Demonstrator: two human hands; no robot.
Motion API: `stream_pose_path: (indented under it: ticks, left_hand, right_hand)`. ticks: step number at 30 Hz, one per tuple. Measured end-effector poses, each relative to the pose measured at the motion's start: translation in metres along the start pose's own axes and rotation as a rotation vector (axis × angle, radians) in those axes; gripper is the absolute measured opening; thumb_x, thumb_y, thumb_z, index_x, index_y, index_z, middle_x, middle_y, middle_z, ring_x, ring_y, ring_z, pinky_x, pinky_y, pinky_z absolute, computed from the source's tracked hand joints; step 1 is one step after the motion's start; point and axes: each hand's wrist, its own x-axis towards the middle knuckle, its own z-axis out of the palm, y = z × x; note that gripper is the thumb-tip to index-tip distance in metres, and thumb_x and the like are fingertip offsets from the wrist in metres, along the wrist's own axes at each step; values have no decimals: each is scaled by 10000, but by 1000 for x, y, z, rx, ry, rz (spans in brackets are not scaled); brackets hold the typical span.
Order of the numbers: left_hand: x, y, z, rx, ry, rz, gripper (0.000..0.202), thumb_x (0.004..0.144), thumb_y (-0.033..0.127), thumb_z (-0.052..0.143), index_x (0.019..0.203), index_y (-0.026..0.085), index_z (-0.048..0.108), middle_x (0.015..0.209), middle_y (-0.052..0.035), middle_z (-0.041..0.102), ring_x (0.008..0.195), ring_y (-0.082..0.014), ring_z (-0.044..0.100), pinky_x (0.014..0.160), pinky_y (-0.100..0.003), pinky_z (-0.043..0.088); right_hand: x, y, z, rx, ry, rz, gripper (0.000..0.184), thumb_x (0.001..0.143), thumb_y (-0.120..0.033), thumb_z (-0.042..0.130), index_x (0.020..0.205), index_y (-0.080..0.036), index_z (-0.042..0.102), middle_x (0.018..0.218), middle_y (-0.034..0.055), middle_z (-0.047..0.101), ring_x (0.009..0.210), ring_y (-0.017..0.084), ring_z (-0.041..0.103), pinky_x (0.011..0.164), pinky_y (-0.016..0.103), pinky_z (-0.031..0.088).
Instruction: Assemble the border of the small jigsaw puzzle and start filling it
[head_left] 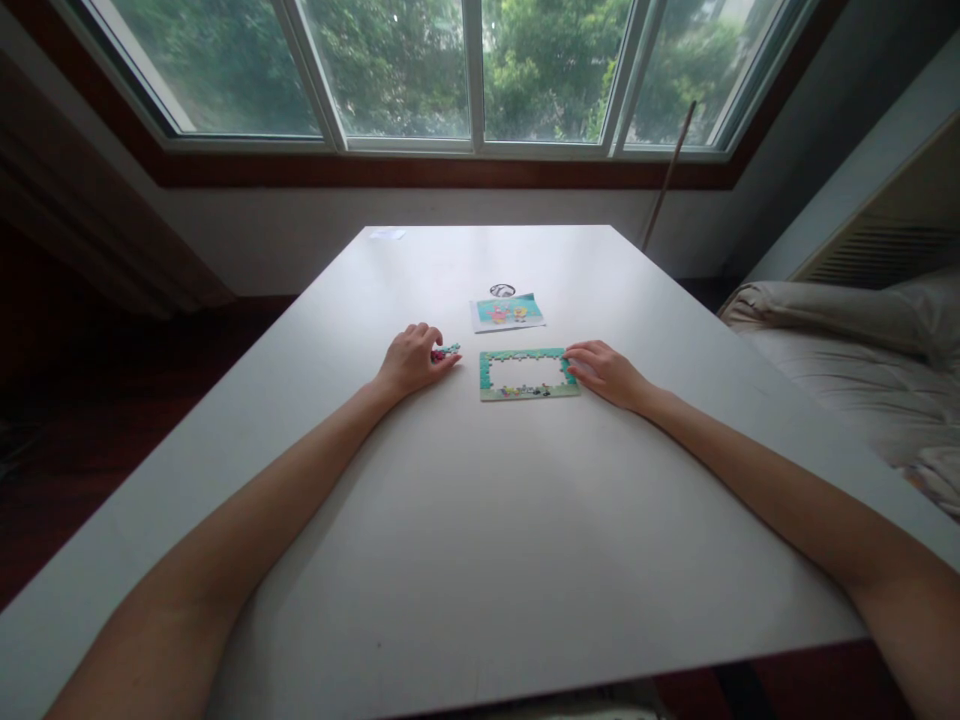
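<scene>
On the white table lies a jigsaw puzzle [529, 392] with its green and patterned border assembled and its middle bare white. My right hand [606, 374] rests at the puzzle's right edge, its fingers stretched out and touching the border. Left of the puzzle, my left hand [411, 360] curls its fingers and thumb around a small cluster of loose puzzle pieces [448, 352] in pink and teal. The hand partly hides these pieces, so how many there are cannot be made out. Behind the puzzle lies a picture sheet [508, 313] with a pink and a yellow cartoon figure.
A small dark-rimmed oval item [502, 290] lies beyond the picture sheet. A pale paper [387, 234] is at the table's far left corner. Beyond the table [465, 560] stand a window and a leaning stick [669, 175]. A cushioned seat [825, 350] is on the right.
</scene>
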Motion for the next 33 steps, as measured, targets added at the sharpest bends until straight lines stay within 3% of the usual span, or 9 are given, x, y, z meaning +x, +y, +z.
stream_pose_path:
  ticks: [9,26,33]
  left_hand:
    - [1,4,0,-20,-75,-16,308,799,481,542,703,204,449,745,-45,548,733,-206,520,652,-316,394]
    - [1,3,1,-80,-73,-26,224,838,416,507,789,197,492,802,-55,577,734,-193,534,639,-288,396]
    - [0,7,-1,-23,75,-262,213,898,245,328,950,185,526,809,-66,614,727,-207,576,624,-295,383]
  right_hand:
    - [-1,3,0,-1,-6,-4,295,902,-365,437,1089,-219,612,1129,91,622,1066,240,542,943,425,459]
    - [-1,2,-1,7,-14,1,293,898,-357,445,1093,-219,615,1134,94,619,1068,239,542,948,422,455]
    - [-1,2,-2,3,-5,-3,290,901,-354,438,1086,-219,616,1125,95,622,1063,242,544,937,429,461]
